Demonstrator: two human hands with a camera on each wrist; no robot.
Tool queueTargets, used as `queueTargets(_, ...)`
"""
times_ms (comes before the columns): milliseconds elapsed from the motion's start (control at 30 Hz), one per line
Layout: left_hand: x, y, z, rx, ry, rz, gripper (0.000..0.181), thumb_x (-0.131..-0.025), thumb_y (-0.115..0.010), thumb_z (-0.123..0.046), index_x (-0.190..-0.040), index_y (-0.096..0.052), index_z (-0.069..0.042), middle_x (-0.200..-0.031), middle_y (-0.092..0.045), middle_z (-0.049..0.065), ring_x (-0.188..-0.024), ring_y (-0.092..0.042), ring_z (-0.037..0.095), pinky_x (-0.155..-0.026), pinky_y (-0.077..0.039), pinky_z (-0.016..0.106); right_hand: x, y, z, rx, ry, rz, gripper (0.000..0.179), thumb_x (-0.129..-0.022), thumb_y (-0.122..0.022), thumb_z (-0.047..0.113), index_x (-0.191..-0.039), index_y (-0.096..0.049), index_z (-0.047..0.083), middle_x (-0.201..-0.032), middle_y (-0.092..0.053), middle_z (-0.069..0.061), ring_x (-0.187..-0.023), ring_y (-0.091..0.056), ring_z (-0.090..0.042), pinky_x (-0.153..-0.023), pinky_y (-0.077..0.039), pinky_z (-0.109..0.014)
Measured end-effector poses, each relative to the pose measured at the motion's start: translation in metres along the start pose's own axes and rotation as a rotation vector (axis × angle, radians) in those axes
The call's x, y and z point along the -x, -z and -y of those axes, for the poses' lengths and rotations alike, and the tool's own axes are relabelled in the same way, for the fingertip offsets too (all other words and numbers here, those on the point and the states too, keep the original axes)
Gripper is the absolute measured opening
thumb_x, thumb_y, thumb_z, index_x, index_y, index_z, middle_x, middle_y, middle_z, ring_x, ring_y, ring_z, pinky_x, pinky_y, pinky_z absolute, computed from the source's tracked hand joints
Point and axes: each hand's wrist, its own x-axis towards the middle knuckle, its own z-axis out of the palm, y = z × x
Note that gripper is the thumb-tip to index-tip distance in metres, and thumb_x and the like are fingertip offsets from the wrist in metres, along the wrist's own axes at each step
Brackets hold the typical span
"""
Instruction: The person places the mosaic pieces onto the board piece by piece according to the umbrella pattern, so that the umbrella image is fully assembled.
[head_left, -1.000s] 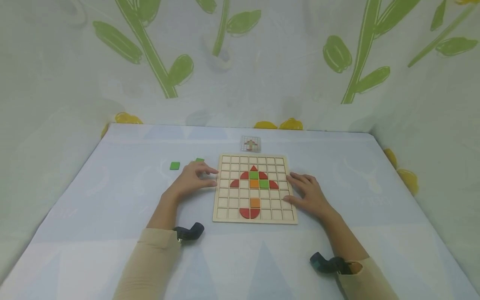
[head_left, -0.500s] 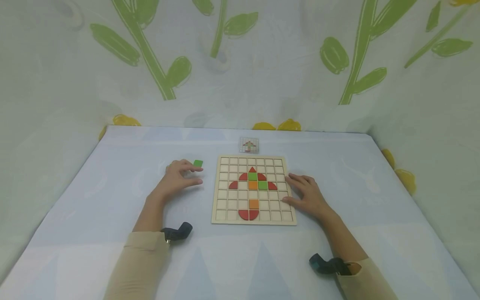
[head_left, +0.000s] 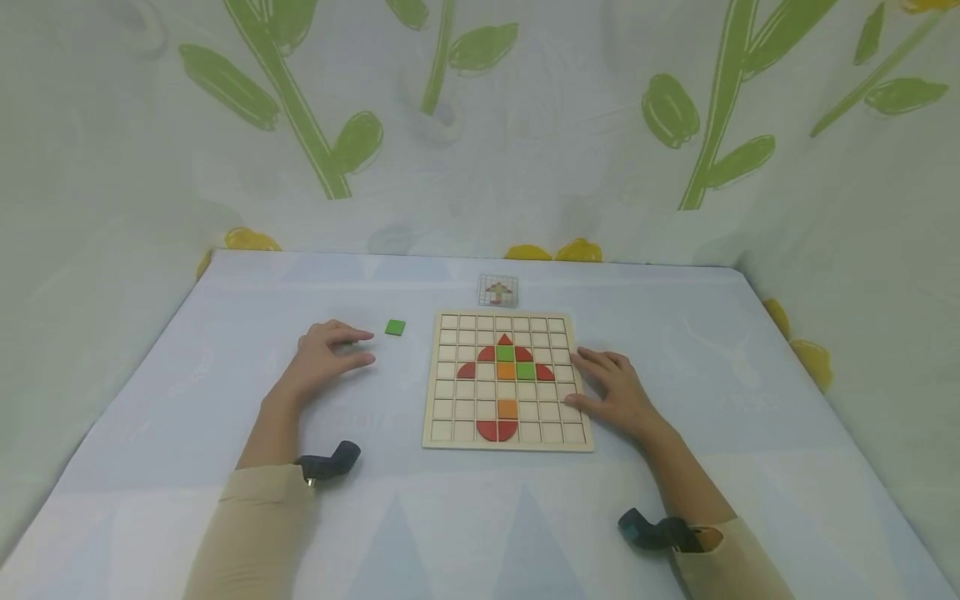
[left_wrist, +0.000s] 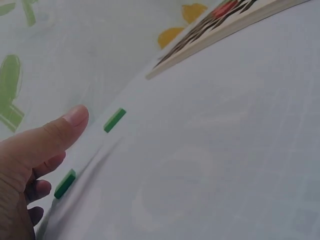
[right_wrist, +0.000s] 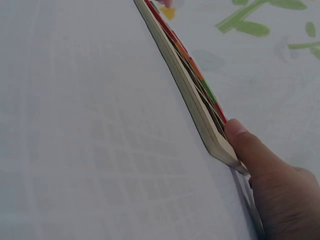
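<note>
A square wooden grid board [head_left: 465, 408] lies mid-table, with red, orange and green pieces set in several of its cells. My right hand [head_left: 618, 392] rests at the board's right edge, thumb and fingers spread and touching it; in the right wrist view the thumb [right_wrist: 247, 145] lies at the board's near corner. To the left of the board my left hand [head_left: 326, 358] hovers with thumb and fingertips apart, holding nothing. A green square tile [head_left: 395, 327] lies just beyond its fingertips. Close to the left fingers in the left wrist view sits another green tile [left_wrist: 65, 184], mostly hidden in the head view.
Behind the board lies a small pattern card [head_left: 498, 290] showing a similar coloured figure on a grid. The pale table [head_left: 465, 517] ends at a fabric wall [head_left: 555, 167] printed with green leaves and yellow flowers.
My left hand has moved away from the board's left edge, further left over the nearer green tile, leaving the other tile uncovered. The right hand has stayed in place.
</note>
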Motion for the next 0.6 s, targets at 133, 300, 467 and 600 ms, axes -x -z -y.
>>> queueTargets(133, 0.002, 0.007, 0.007, -0.002, 0.02, -0.025, 0.046, -0.077, -0.077, -0.037, -0.115, -0.069, -0.012, -0.114, -0.061, 0.008, -0.115, -0.04, 0.031, -0.096, -0.022, 0.049, 0.0, 0.0, 0.001, -0.002, 0.007, -0.004, 0.07, -0.079, -0.072, 0.042, -0.139, -0.048, 0.012, -0.147, -0.04, -0.009, -0.132, -0.029, -0.037, -0.103, -0.026, -0.059)
queueTargets(300, 0.003, 0.014, 0.013, 0.004, 0.092, -0.027, 0.05, -0.077, -0.076, -0.041, -0.117, -0.067, -0.013, -0.118, -0.058, 0.007, -0.118, -0.037, 0.033, -0.095, -0.022, 0.051, 0.0, 0.0, 0.0, 0.01, 0.0, 0.0, 0.071, -0.08, -0.071, 0.043, -0.139, -0.048, 0.012, -0.147, -0.04, -0.009, -0.132, -0.029, -0.037, -0.103, -0.026, -0.059)
queueTargets(467, 0.003, 0.017, 0.015, 0.035, 0.125, -0.039, 0.051, -0.079, -0.075, -0.039, -0.119, -0.065, -0.01, -0.118, -0.056, 0.012, -0.109, -0.041, 0.03, -0.089, -0.031, 0.044, 0.0, 0.0, 0.001, 0.006, -0.009, 0.006, 0.071, -0.08, -0.071, 0.043, -0.139, -0.047, 0.013, -0.148, -0.039, -0.009, -0.132, -0.028, -0.037, -0.103, -0.026, -0.059)
queueTargets(600, 0.001, 0.019, 0.018, 0.031, 0.12, -0.062, 0.048, -0.08, -0.075, -0.033, -0.12, -0.065, -0.007, -0.114, -0.056, 0.014, -0.098, -0.041, 0.025, -0.08, -0.033, 0.036, 0.0, 0.001, 0.001, -0.005, -0.005, 0.007, 0.071, -0.08, -0.071, 0.042, -0.139, -0.047, 0.012, -0.148, -0.039, -0.009, -0.132, -0.028, -0.037, -0.103, -0.026, -0.059)
